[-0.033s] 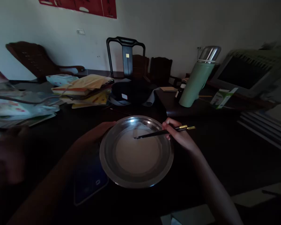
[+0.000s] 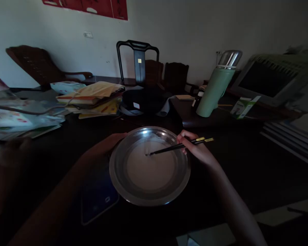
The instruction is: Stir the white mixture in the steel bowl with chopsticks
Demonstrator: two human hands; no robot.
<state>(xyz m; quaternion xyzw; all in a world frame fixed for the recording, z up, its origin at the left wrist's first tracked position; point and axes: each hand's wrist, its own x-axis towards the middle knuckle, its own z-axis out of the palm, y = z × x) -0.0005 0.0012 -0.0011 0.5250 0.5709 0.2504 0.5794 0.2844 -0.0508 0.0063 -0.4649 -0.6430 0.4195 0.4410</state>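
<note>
A wide round metal basin (image 2: 150,200) holds a pale, milky mixture (image 2: 151,167) and sits on the dark table in front of me. My left hand (image 2: 114,140) grips its far left rim, the fingers partly hidden in shadow. Closed around a pair of dark chopsticks with gold ends (image 2: 169,148), my right hand (image 2: 192,145) is over the basin's right rim. The chopstick tips dip into the mixture left of its middle. A phone (image 2: 99,201) lies by the basin's lower left, partly under my left forearm.
At far left is another person's blurred hand (image 2: 11,153). Piled papers and books (image 2: 92,97) stand at the back left, a dark bag (image 2: 143,102) behind the basin. To the right are a green thermos (image 2: 215,92), a small box (image 2: 243,107) and stacked books (image 2: 290,141).
The chopstick tips have moved slightly toward me and left in the mixture. The other person's hand at far left has shifted. My left hand and the basin have stayed put.
</note>
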